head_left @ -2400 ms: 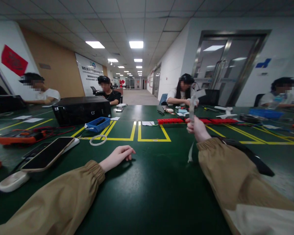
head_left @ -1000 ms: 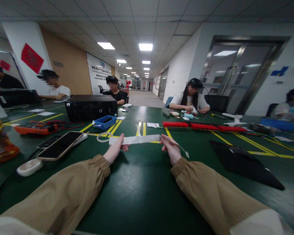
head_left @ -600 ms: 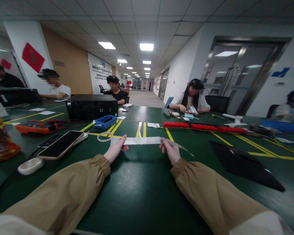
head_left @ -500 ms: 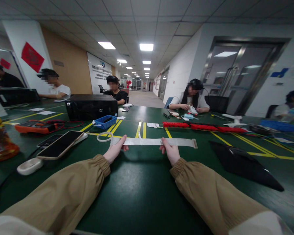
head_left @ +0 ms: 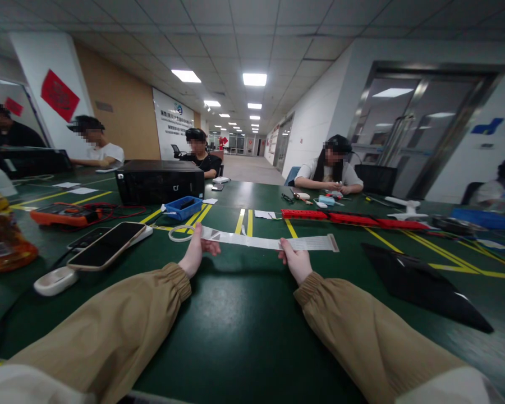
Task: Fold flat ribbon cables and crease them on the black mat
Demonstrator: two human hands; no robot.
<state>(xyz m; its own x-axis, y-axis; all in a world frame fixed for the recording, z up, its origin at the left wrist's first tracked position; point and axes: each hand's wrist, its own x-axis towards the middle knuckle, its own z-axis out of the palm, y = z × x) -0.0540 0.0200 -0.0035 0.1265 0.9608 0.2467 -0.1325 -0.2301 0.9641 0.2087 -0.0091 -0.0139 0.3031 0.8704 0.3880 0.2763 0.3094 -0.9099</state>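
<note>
A flat white ribbon cable point(head_left: 258, 242) is stretched roughly level above the table between my two hands. My left hand point(head_left: 197, 251) holds it near its left end, thumb up and the fingers behind and below the strip. Gripping it further right, my right hand point(head_left: 297, 261) has its thumb on the near face. Past that hand the cable runs on to a brownish end strip point(head_left: 333, 243). Behind my left hand lies a white ring-shaped roll point(head_left: 180, 234), partly covered by the thumb side.
A phone point(head_left: 107, 245), an orange multimeter point(head_left: 65, 215) and a bottle point(head_left: 6, 235) are on the left. A black box point(head_left: 160, 184) and blue tray point(head_left: 183, 210) stand beyond. Red strips point(head_left: 353, 220) and a black panel point(head_left: 423, 286) lie right. Several people sit around the table.
My left thumb has shifted and risen along the cable, and the fingers have spread somewhat. The cable now slopes slightly down to the right. My right hand keeps its grip.
</note>
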